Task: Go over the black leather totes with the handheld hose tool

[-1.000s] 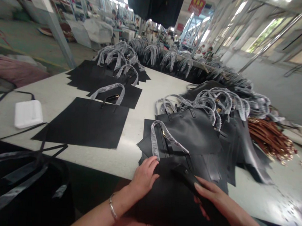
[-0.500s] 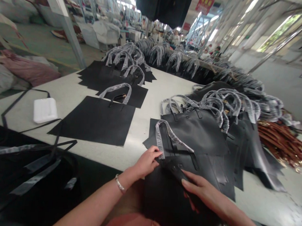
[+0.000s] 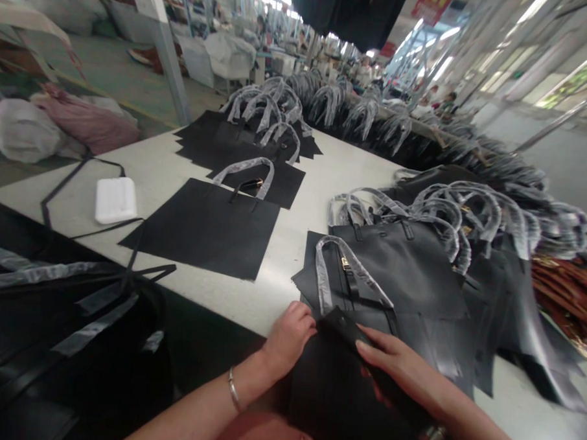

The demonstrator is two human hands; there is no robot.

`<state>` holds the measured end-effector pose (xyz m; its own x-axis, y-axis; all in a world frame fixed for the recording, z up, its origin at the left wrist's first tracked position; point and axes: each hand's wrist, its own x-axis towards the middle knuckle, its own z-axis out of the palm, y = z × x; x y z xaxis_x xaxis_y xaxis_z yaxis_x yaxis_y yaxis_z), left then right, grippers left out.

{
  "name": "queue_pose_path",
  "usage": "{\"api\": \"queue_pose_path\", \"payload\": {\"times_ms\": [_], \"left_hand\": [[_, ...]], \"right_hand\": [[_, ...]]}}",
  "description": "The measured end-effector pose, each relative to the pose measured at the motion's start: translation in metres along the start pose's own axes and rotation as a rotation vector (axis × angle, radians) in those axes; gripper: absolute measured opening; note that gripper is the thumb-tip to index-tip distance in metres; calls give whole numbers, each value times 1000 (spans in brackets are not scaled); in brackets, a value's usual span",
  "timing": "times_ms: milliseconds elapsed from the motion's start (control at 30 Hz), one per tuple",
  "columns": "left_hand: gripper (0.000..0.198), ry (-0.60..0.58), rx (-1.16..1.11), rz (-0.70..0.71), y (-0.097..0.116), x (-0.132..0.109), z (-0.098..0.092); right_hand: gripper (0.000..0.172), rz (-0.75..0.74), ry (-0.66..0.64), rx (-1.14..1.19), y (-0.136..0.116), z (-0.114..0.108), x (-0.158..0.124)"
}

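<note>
My left hand [image 3: 292, 331], fingers curled closed, is at the upper left edge of a black bag panel [image 3: 322, 383] in front of me; what its fingertips hold is hidden. A plastic-wrapped handle [image 3: 323, 276] loops up from this bag, and a short black strap with a gold buckle [image 3: 345, 264] lies inside the loop. My right hand [image 3: 389, 360] is wrapped round a long, dark object [image 3: 340, 322] whose kind I cannot make out. Its far end lies over the bag's top edge, near my left fingertips.
More black bags [image 3: 393, 263] with wrapped handles are piled at the right, beside brown straps [image 3: 562, 293]. On the left of the table [image 3: 270, 297] lie a black bag [image 3: 210, 226], several overlapping bags [image 3: 204, 135] and a white box [image 3: 115, 199]. Dark bags [image 3: 73, 366] fill the lower left.
My left fingers have left the base of the wrapped handle and curled in lower down. The gold buckle now shows inside the loop. The view has turned slightly left.
</note>
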<state>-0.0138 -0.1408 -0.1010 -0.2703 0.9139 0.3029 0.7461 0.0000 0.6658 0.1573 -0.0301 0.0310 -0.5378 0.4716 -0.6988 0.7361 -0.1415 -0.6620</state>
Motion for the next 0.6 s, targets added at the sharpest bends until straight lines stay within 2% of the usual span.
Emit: {"api": "queue_pose_path", "payload": {"times_ms": [100,167,233,333,467,600], "left_hand": [[16,48,104,139,1,-14,3],[18,69,118,250,2,-28,1],[16,46,88,349,1,-42,-1],[19,31,16,438,-3,-57,-4],[20,72,-70,500,-13,-58,0],[20,31,-92,511,-20,-57,7]], "right_hand": [[66,-146,120,-17,-9,4,9],[69,-174,161,-18,-14,4,9],[72,-133,95,-9,-15,4,5],[72,-42,-70,-2,-13,8,2],[65,-11,-197,14,-17,21,13],[49,-48,-276,32,-36,30,33]]}}
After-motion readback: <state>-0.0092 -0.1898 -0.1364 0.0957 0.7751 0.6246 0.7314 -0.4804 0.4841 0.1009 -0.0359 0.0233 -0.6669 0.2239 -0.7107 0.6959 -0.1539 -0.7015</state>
